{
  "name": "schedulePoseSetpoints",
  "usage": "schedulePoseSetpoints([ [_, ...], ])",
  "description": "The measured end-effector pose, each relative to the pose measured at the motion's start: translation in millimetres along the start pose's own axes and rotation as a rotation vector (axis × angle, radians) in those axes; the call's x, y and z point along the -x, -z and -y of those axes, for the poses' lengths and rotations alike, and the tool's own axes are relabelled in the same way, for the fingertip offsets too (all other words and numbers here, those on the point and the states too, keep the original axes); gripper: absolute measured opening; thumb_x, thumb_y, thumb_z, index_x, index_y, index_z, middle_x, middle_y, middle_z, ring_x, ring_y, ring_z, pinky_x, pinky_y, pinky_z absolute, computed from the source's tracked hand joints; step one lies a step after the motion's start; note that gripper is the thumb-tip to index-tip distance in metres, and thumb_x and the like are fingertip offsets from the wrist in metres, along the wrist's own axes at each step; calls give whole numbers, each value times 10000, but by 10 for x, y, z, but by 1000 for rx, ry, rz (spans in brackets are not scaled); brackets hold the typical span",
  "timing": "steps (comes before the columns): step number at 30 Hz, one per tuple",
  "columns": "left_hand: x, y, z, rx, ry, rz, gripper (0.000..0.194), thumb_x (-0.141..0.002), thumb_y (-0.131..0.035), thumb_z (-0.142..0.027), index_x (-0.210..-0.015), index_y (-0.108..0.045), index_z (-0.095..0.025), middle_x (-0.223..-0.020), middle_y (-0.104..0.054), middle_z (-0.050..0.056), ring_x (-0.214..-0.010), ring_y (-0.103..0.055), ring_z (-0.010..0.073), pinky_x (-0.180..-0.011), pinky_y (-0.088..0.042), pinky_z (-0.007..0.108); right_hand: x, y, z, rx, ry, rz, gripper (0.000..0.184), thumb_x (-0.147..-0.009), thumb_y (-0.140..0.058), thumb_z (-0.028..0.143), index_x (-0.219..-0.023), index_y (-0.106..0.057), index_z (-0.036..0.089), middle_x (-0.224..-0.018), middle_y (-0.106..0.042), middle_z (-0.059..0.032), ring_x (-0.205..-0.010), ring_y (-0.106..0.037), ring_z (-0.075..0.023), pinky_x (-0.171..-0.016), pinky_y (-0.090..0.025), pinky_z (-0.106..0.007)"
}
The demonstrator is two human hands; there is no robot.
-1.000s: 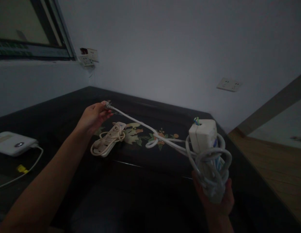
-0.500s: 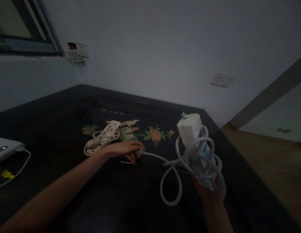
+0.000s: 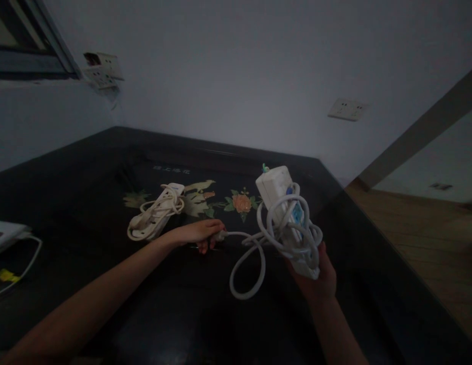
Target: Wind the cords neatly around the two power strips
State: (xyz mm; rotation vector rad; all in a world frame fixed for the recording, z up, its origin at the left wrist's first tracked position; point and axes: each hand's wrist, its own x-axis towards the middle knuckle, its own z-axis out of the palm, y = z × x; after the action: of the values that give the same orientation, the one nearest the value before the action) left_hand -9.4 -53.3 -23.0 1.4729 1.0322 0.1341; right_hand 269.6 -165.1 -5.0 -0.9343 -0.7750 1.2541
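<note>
My right hand is closed round the lower end of a white power strip, which it holds up, tilted, above the dark table. Loops of the strip's white cord are wound about its body. A loose loop of that cord hangs to the left and runs across to a plug. The fingers of my left hand are closed on this plug, low over the table. Left of that hand lies a second power strip with its own cord wrapped round it.
The dark table has a painted flower on its top. A white device with a cable lies at the left edge, near a yellow tag. Sockets are set in the wall behind.
My right hand has moved left with the power strip, closer to my left hand, and the hanging loop of cord has shifted left with it. The left hand keeps its grip on the plug.
</note>
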Motion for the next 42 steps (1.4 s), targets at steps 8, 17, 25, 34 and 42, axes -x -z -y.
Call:
schedulePoseSetpoints([
  [8, 188, -65, -240, -294, -330, -463, 239, -818, -612, -401, -981, -642, -228, -754, -647, 29, -664, -604, 188, -645, -443, 255, 48, -178, 0, -16, -34, 0, 352, -690, -666, 628, -847, -728, 319, -865, -755, -18, -883, -687, -266, -756, -555, -414],
  [17, 462, -310, -620, -429, -778, -9, 198, -857, -597, -205, -1007, -719, -247, -1123, -652, 57, -1068, -593, 216, -974, -432, 303, 86, -312, -37, -14, -105, 73, 407, -638, -718, 608, -880, -733, 281, -764, -733, -29, -731, -679, -250, -669, -561, -369],
  [25, 393, -416, -450, -356, -774, 215, 220, -819, -659, -166, -1035, -693, -195, -1081, -677, 60, -1007, -614, 184, -920, -465, 280, 140, -421, -115, -149, -188, 142, 309, -622, -795, 481, -813, -728, 248, -608, -664, 26, -404, -529, -110, -364, -445, -215],
  [34, 404, -323, -559, 60, -574, -138, 125, -817, -623, -228, -787, -687, -124, -841, -676, 52, -703, -640, 126, -647, -516, 235, 8, -164, -41, -225, -149, -39, 268, -640, -773, 524, -771, -730, 294, -781, -759, 21, -717, -700, -189, -582, -576, -282],
  [42, 301, -329, -429, 163, -350, -30, 272, -818, -609, -285, -1045, -643, -140, -572, -619, -26, -449, -578, 107, -443, -450, 184, 43, -161, -68, -42, -111, 108, 338, -644, -738, 569, -824, -742, 283, -751, -746, -30, -754, -708, -260, -704, -579, -394],
])
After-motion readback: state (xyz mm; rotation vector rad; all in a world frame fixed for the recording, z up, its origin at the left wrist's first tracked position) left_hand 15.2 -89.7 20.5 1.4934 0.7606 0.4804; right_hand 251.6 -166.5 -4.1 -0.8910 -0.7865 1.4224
